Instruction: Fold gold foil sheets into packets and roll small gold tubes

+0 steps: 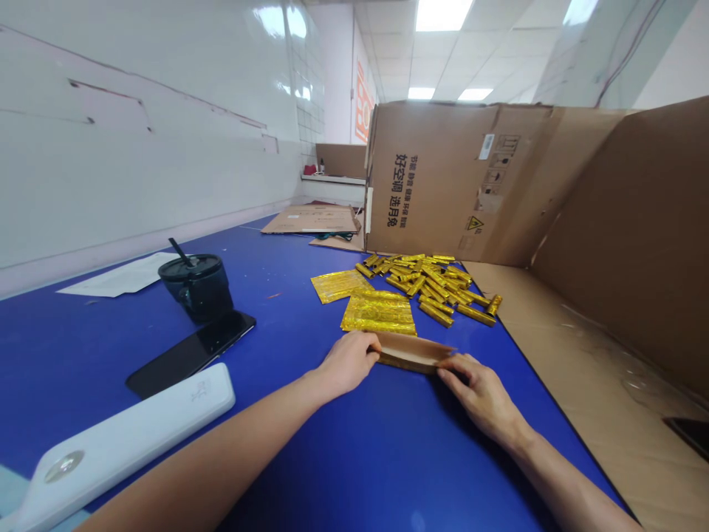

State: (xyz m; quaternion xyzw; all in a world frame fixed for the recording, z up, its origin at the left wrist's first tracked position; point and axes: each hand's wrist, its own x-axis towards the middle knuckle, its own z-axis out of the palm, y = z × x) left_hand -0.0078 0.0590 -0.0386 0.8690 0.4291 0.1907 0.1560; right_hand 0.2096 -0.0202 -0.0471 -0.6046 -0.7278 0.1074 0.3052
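Observation:
Between my hands, over the blue table, is a sheet of gold foil paper [413, 350], curled up along its length with its brown inner side showing. My left hand [350, 362] pinches its left end, fingers closed. At the right end, my right hand [475, 383] grips the paper between thumb and fingers. Just beyond lie flat gold foil sheets [379, 312], with another gold sheet [340, 285] at their left. Several rolled or folded gold foil pieces [435, 284] are heaped behind to the right.
On the left stand a dark lidded cup [202, 288] with a straw, a black phone [193, 353], a long white device [133, 443] and white paper [119, 275]. A large cardboard box [443, 185] walls off the back and right. Flat cardboard [310, 219] lies at the far end.

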